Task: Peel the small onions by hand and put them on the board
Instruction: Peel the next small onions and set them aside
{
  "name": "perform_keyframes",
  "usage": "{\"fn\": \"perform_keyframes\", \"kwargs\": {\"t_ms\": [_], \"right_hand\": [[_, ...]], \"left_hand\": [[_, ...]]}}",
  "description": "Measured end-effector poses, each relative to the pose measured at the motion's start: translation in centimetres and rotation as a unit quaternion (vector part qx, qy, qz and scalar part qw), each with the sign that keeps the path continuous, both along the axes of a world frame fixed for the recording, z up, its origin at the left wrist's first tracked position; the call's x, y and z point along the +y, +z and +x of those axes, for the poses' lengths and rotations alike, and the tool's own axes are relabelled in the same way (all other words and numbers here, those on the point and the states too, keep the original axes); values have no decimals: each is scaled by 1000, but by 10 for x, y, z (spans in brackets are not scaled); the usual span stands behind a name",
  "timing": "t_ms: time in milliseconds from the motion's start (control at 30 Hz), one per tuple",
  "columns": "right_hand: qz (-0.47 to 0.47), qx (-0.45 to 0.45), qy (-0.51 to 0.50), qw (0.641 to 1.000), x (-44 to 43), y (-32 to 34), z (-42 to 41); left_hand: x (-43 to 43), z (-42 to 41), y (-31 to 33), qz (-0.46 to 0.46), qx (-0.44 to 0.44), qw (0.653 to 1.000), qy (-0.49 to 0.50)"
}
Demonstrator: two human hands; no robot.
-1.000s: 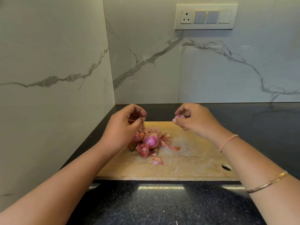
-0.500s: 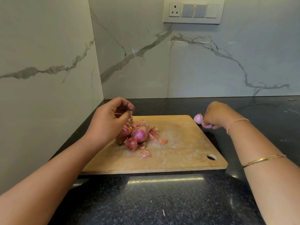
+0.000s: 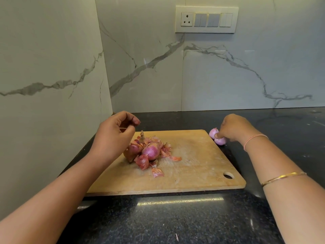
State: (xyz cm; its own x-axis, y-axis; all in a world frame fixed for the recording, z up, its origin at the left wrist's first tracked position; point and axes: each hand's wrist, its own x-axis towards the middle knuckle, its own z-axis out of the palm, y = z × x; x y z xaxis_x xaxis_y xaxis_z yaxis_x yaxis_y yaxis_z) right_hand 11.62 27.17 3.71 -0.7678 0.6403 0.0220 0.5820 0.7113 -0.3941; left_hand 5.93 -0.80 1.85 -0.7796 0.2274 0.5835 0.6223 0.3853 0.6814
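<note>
Right hand (image 3: 233,128): fingers curled downward, tips closed on the nearer of two peeled onions. This nearer peeled onion (image 3: 220,141) is pale pink and sits on the black counter (image 3: 175,222), just off the right edge of the board (image 3: 202,164) near its far right corner. The second peeled onion (image 3: 213,132) lies touching it on the far side, at the board's corner; whether it rests on the wood or on the counter cannot be told. Neither is clearly on the board.

Left hand (image 3: 114,132): raised above the far left part of the board, fingers curled, thumb and forefinger pressed together on a thin sliver of skin (image 3: 123,128).

Pile of onions (image 3: 149,150): on the board, left of centre, partly under the left hand. One plump purple onion (image 3: 150,152) lies at the middle of the pile with dry skin around it; at least one more sits against it on the left, partly hidden by the hand. Loose skins (image 3: 157,172) lie on the wood toward the near edge, and another curl lies to the right of the pile.

Board: wooden, flat on the counter, with a hanging hole (image 3: 228,175) at the near right corner.

Right forearm carries a pink band (image 3: 255,139) at the wrist and a gold bangle (image 3: 283,177) further up. A switch panel (image 3: 206,19) is fixed to the marble wall behind.
</note>
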Motion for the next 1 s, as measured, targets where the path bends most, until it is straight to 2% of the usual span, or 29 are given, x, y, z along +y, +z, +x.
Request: {"fn": "perform_keyframes", "kwargs": {"t_ms": [100, 200, 367, 467, 533, 667, 900, 1000], "right_hand": [[-30, 80, 36, 996, -13, 4, 3], [-2, 153, 110, 982, -37, 3, 2], [9, 177, 238, 955, -81, -7, -2], [-17, 204, 333, 920, -101, -14, -1], [-44, 196, 397, 896, -109, -17, 1], [-31, 158, 470, 868, -116, -24, 2], [27, 115, 478, 871, -114, -29, -2], [39, 124, 475, 870, -113, -29, -2]], "left_hand": [[-4, -3, 3, 6, -5, 1000, 16], [-8, -7, 5, -4, 9, 999, 40], [-12, -12, 9, -7, -1, 997, 73], [-16, -15, 9, -18, -17, 996, 85], [-17, -17, 10, -38, -13, 995, 93], [-17, -15, 10, -92, -11, 989, 119], [-17, -10, 11, -82, -29, 991, 104], [-15, -8, 12, -116, -14, 987, 106]]}}
